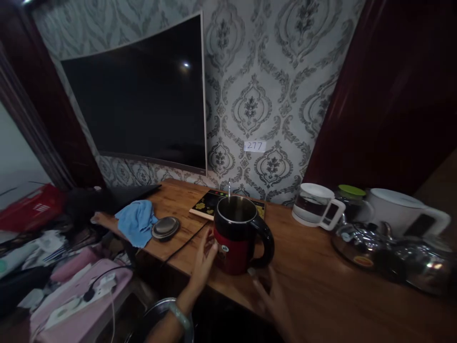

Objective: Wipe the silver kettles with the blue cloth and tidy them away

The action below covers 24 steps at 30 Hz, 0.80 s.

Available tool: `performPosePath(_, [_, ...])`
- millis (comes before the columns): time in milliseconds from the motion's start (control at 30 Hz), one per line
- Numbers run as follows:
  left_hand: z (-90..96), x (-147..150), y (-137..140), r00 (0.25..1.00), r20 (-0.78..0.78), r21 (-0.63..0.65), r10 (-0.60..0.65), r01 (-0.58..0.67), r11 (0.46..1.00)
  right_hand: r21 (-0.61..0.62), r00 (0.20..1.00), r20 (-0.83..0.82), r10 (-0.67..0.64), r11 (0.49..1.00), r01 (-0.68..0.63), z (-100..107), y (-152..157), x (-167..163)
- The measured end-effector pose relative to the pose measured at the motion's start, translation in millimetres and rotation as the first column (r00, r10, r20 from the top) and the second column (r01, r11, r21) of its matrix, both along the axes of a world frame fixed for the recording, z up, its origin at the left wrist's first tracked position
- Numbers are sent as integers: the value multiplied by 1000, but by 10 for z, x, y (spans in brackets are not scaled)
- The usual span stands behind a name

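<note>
A black and red electric kettle (233, 250) stands upright on the wooden table (303, 286), its top uncovered and its black handle pointing right. My left hand (205, 257) is at the kettle's left side, fingers apart; whether the fingertips touch the red wall, I cannot tell. Below the handle is my right hand (269, 293), slightly blurred, with its fingers spread and nothing in them. Behind the kettle lies a flat black cooktop (203, 205) with gold flowers. A round dark lid (165, 227) rests to the left, touching or close to a blue cloth (137, 221).
At the right stand a white-rimmed glass jug (313, 205), a green-lidded jar (352, 190), a large white jug (396, 209) and shiny metal kettles (364, 245). A black cord (185, 243) crosses the table. A metal basin (160, 309) sits below the front edge, with a power strip (82, 300) farther left.
</note>
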<state>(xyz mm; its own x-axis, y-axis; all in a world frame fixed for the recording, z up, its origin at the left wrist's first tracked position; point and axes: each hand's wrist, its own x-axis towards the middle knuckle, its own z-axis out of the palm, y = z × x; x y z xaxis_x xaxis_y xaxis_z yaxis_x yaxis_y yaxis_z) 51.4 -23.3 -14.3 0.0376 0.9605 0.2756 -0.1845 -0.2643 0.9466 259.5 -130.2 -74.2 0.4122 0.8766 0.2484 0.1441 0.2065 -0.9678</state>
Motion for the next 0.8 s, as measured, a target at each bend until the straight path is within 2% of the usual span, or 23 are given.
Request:
performPosePath(133, [-241,214,-146,999,-37,5,36,-36,999,29,999,30,16,999,-17,-33,201,-123])
performPosePath(333, [-437,349,-105,950,-232,172,208,-170,970,70,995,101,-23,997,16,-9,388,-98])
performPosePath(567, [-503,345,-134,858,-357,354,368,-241,904,52,989,145,10,999,-18,-25,473,-26])
performPosePath(667, [-519,339,-130,817,-387,388,428,-277,879,56,982,191,-7,998,-4,-40,490,-13])
performPosePath(800, [-531,345,-120,812,-386,402,438,-280,872,74,972,231,-41,997,24,-40,484,-25])
